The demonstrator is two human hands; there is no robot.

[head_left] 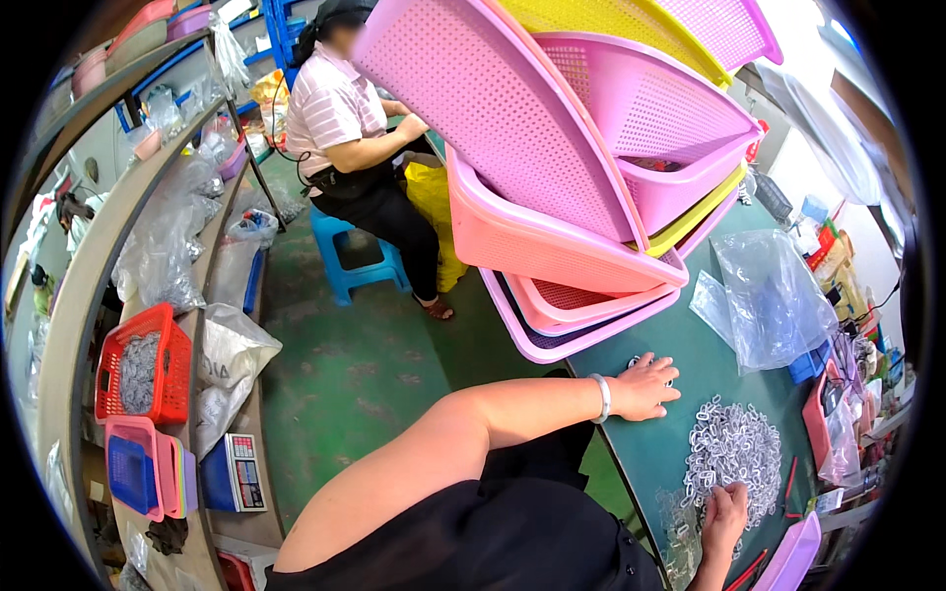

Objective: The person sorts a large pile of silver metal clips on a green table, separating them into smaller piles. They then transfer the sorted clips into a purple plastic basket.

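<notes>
A heap of small silvery oval metal links (734, 453) lies on the green tabletop (631, 448). My right hand (724, 519) is at the near edge of that heap, its fingers curled together; what is between them is hidden. Beyond and to the left, my left hand (642, 388), with a pale bangle (602, 398) on its wrist, rests low on the table with fingers spread. A few links show beside and under those fingers. Next to the right hand lies a clear plastic bag (678, 537), partly under the heap.
Pink, purple and yellow perforated baskets (552, 236) tower at the table's far left. Clear bags (774, 295) lie beyond the heap. A purple tray (791, 557) sits near right. Another person (345, 148) sits on a blue stool (360, 261); shelves (187, 345) line the left.
</notes>
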